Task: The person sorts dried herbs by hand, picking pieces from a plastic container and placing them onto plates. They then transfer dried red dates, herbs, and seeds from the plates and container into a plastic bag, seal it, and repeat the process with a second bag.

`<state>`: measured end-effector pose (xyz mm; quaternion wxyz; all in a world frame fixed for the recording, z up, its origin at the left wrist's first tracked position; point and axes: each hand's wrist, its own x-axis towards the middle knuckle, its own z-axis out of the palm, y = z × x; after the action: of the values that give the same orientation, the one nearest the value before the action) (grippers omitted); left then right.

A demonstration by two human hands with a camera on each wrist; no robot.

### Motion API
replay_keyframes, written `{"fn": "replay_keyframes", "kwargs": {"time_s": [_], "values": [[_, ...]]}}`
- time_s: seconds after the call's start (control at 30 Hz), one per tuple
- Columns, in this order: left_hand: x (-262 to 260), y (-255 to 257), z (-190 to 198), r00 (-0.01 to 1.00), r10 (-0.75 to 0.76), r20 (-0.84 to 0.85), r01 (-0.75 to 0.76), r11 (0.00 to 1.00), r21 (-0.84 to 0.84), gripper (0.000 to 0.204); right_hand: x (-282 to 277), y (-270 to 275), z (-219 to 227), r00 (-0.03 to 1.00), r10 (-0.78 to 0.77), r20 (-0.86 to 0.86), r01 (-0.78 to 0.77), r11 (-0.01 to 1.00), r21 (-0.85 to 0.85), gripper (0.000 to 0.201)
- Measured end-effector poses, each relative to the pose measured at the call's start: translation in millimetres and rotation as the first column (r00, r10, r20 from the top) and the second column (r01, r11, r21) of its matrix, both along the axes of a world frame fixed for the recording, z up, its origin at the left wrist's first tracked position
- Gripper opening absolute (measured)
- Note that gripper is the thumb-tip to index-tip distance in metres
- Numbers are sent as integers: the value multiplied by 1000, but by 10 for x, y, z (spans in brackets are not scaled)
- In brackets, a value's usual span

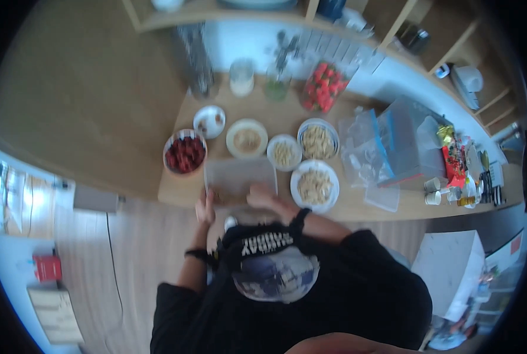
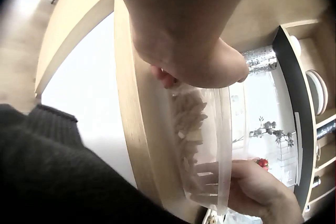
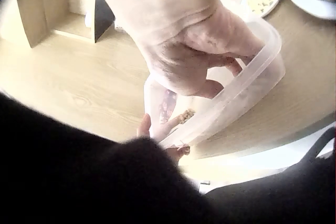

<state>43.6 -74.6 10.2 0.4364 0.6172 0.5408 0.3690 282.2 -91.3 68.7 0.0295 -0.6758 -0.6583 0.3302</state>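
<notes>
Container [image 1: 240, 171], clear plastic, one: at the near edge of the table [image 1: 183, 192], between a bowl of dark red pieces [image 1: 185, 154] on its left and a plate of pale pieces [image 1: 315, 186] on its right. Small pale pieces [image 2: 189, 121] lie inside.

Step in hand, by judgement: arranging the contents. Best done with light, flat fingertips, spreading evenly into the corners without crushing; the near wall kept back from the table's edge, the far end steadied against sliding.

Left hand [image 1: 204, 207], one: grasping the container's left end, fingers wrapped about the wall.

Right hand [image 3: 194, 50], one: clenched on nothing visible; wrist above the container's rim, fingers reaching down inside, loosely extended.
</notes>
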Motion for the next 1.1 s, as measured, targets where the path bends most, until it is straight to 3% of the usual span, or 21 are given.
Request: {"fn": "replay_keyframes", "kwargs": {"time_s": [0.03,0.07,0.1,0.13,0.2,0.23,0.3,0.33,0.4,0.43,0.5,0.63,0.73,0.93,1.0,1.03,1.1], "values": [[-13,7,-224,999,53,-10,-53,998,33,66,28,58,-146,995,90,-52,-93,994,-63,37],[42,-66,-52,994,83,-73,-81,996,35,64,30,51,93,989,92,-116,-104,989,-103,37],[84,-101,93,995,81,-62,-79,996,32,63,42,108,-69,964,212,-162,-228,970,-86,38],[110,-116,88,993,109,-54,-104,991,83,60,-32,158,-350,969,-38,-245,-3,986,-165,37],[147,-170,216,990,126,-71,-124,992,20,58,-70,135,-243,841,-196,-504,69,963,-259,36],[184,-199,250,987,139,-75,-139,990,5,58,-95,172,-346,843,-192,-503,55,960,-274,36],[219,-221,321,986,128,-105,-123,991,46,56,-182,225,-506,585,-361,-726,45,909,-415,36],[220,-226,314,984,135,-116,-132,991,38,56,-204,207,-372,581,-362,-729,33,905,-424,36],[232,-229,325,977,97,-192,-99,995,2,55,-241,218,-154,326,-572,-753,-39,788,-615,37],[247,-233,343,975,95,-201,-98,995,-4,55,-263,234,-146,320,-577,-751,-44,783,-621,37],[297,-235,369,984,118,-133,-131,987,-89,54,-301,275,-78,161,-676,-719,-133,708,-694,37],[319,-136,431,976,135,-172,-136,991,9,53,-324,384,-24,87,-727,-682,-123,671,-731,37],[244,26,450,991,-24,-133,12,996,-87,54,-307,475,-90,34,-755,-655,-104,649,-753,38],[29,398,243,985,-172,-6,172,985,1,56,-46,587,-169,-32,-812,-582,14,582,-813,33],[-85,513,110,969,-233,-83,220,965,-145,57,30,572,-121,75,-734,-675,74,679,-730,30],[-92,547,42,965,-252,-72,240,959,-150,57,52,563,-71,67,-741,-669,94,672,-735,30],[-86,573,-51,971,-229,-66,234,968,91,57,78,521,25,131,-725,-676,159,688,-708,27]]}}
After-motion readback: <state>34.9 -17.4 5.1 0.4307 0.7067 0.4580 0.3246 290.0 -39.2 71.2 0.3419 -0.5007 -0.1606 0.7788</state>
